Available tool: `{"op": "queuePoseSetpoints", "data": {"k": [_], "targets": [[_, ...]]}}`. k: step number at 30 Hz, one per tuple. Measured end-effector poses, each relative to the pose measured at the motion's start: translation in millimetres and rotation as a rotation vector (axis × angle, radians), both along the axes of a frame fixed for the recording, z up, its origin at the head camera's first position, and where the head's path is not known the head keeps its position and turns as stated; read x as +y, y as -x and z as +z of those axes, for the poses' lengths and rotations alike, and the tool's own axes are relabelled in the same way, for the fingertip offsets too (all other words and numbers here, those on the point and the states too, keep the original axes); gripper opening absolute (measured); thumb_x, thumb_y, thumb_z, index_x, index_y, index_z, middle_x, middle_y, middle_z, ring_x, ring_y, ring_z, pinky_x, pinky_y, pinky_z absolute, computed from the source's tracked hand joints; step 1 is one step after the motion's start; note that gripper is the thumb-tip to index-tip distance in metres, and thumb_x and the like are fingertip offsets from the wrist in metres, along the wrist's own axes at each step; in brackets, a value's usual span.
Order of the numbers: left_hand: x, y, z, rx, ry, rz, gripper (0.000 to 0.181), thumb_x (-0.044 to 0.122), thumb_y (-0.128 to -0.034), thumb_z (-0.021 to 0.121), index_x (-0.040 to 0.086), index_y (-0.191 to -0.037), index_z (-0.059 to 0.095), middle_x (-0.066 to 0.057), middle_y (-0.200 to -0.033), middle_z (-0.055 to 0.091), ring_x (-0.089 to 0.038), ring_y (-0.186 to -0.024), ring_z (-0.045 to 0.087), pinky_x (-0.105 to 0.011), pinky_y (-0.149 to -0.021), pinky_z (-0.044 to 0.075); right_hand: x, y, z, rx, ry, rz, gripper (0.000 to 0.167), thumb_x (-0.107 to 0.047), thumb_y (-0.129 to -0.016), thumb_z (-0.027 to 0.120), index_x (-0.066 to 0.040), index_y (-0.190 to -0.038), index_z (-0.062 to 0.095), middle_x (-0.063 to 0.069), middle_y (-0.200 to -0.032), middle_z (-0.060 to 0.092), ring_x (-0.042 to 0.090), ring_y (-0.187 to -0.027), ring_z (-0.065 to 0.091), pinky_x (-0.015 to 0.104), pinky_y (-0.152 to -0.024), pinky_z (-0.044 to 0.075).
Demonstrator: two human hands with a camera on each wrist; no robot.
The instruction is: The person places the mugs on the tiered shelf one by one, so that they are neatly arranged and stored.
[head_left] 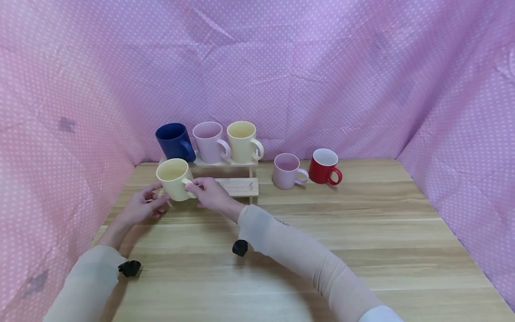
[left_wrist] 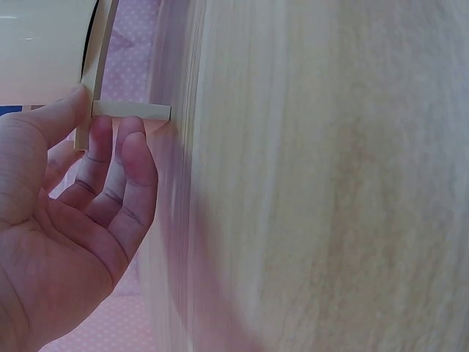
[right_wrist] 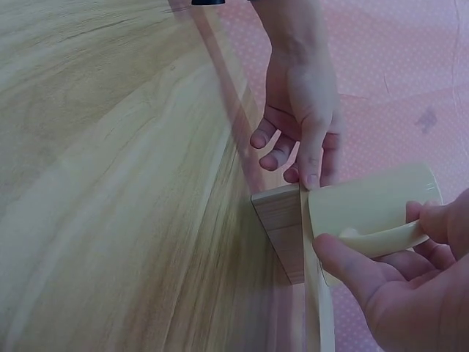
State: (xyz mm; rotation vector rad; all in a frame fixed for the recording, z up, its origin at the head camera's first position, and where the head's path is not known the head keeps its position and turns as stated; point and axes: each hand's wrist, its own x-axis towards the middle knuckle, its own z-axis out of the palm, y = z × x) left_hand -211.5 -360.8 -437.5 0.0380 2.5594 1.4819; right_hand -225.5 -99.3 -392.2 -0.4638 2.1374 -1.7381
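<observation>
In the head view, a yellow mug [head_left: 175,181] stands upright at the left end of a wooden rack's lower shelf [head_left: 237,187]. My right hand [head_left: 213,194] pinches its handle; in the right wrist view that hand [right_wrist: 410,293] has fingers and thumb at the handle, and the mug's [right_wrist: 374,205] base meets the board [right_wrist: 314,293]. My left hand [head_left: 141,206] is at the rack's left end. The left wrist view shows this hand [left_wrist: 66,235] with thumb and fingers around the board's end [left_wrist: 82,139], the other fingers bent below it.
On the upper shelf [head_left: 225,164] stand a blue mug [head_left: 173,141], tilted, a pink mug [head_left: 208,143] and another yellow mug [head_left: 241,143]. Right of the rack, a second pink mug [head_left: 285,172] and a red mug [head_left: 322,167] stand on the wooden table [head_left: 362,232]. Pink dotted cloth hangs around.
</observation>
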Motion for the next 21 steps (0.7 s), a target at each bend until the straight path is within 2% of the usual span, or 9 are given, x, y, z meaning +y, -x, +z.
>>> {"op": "queuePoseSetpoints", "data": {"k": [3,8,10,13,15,17,21], "targets": [[0.1,-0.2,0.6,0.005,0.001,-0.004,0.074,0.029,-0.1025,0.064,-0.002,-0.158,0.026,-0.018,-0.101,0.057,-0.015,-0.079,0.066,-0.033,-0.066,0.06,-0.2,0.4,-0.2,0.001,0.002,0.005,0.029,-0.026,-0.104,0.061,-0.002,-0.117,0.071,0.017,-0.106,0.068,0.034,-0.104,0.066,0.031,-0.069,0.061],[1.1,-1.2,2.1,0.014,0.021,-0.007,0.073,0.029,-0.1024,0.064,-0.003,-0.157,0.027,-0.019,-0.098,0.059,-0.015,-0.078,0.065,-0.033,-0.065,0.06,1.1,-0.4,0.9,0.005,-0.029,-0.005,0.03,-0.028,-0.104,0.061,-0.004,-0.117,0.071,0.013,-0.103,0.069,0.018,-0.086,0.065,0.035,-0.073,0.061],[2.1,-1.1,3.8,0.011,0.032,-0.01,0.074,0.03,-0.1022,0.064,-0.002,-0.157,0.027,-0.019,-0.097,0.06,-0.016,-0.078,0.065,-0.033,-0.066,0.06,2.3,-0.4,2.2,0.02,-0.056,-0.015,0.029,-0.03,-0.104,0.062,-0.005,-0.117,0.072,0.009,-0.095,0.068,0.012,-0.075,0.06,0.032,-0.069,0.06],[3.5,0.0,6.0,0.01,0.039,-0.007,0.076,0.031,-0.1019,0.065,-0.002,-0.158,0.026,-0.02,-0.097,0.061,-0.018,-0.078,0.066,-0.034,-0.066,0.06,3.6,0.0,3.1,0.061,-0.092,-0.03,0.029,-0.032,-0.104,0.061,-0.008,-0.115,0.072,0.009,-0.085,0.065,0.013,-0.067,0.055,0.024,-0.059,0.05],[3.4,1.3,5.7,0.018,0.042,-0.004,0.075,0.031,-0.1017,0.065,-0.002,-0.158,0.027,-0.02,-0.098,0.062,-0.018,-0.078,0.066,-0.034,-0.066,0.061,4.1,0.1,2.9,0.076,-0.102,-0.038,0.029,-0.033,-0.104,0.061,-0.009,-0.115,0.072,0.011,-0.083,0.064,0.015,-0.064,0.053,0.024,-0.056,0.045],[3.1,1.6,4.7,0.032,0.043,0.002,0.075,0.03,-0.1015,0.066,-0.003,-0.157,0.028,-0.02,-0.098,0.063,-0.018,-0.078,0.066,-0.034,-0.067,0.061,3.7,0.3,2.2,0.076,-0.103,-0.042,0.03,-0.034,-0.104,0.061,-0.009,-0.116,0.072,0.011,-0.084,0.064,0.016,-0.066,0.054,0.025,-0.057,0.046],[0.7,-2.4,1.1,0.034,0.04,0.041,0.075,0.031,-0.1003,0.067,-0.003,-0.156,0.031,-0.017,-0.096,0.064,-0.015,-0.076,0.065,-0.032,-0.067,0.06,3.7,-2.0,1.1,-0.025,-0.029,-0.038,0.03,-0.031,-0.103,0.062,-0.008,-0.119,0.07,0.007,-0.096,0.069,0.017,-0.08,0.062,0.031,-0.069,0.058]]}}
